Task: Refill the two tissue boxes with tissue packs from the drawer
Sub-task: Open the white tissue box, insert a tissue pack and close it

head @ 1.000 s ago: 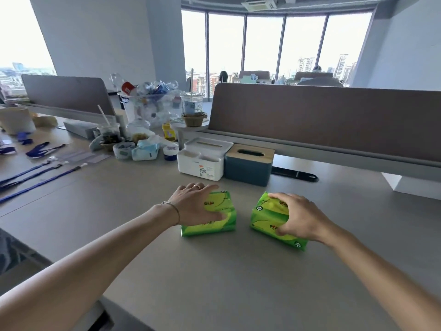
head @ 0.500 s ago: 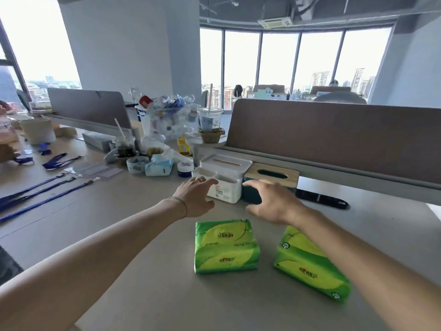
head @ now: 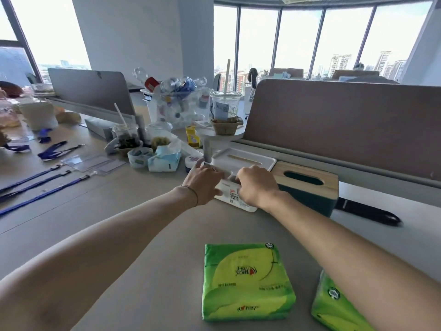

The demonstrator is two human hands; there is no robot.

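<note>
Two green tissue packs lie on the desk near me: one [head: 245, 281] flat in the middle, the other [head: 334, 306] at the lower right, partly hidden under my right forearm. Further back stands a white tissue box [head: 248, 161] with a slotted lid, and right of it a dark teal tissue box with a wooden lid [head: 307, 185]. My left hand [head: 202, 182] grips the white box's left front side. My right hand [head: 256, 185] grips its front right part. Both hands hide the box's front face.
A brown desk divider [head: 346, 120] runs behind the boxes. Left of them are cups, a blue wipes pack [head: 164, 158], a tape roll, a tub of bottles [head: 176, 103] and blue lanyards [head: 43, 180]. A black object [head: 367, 212] lies right of the teal box.
Both hands let go of the green packs, reached forward and took hold of the white tissue box. The view moved closer to the boxes; the packs now lie low in the frame.
</note>
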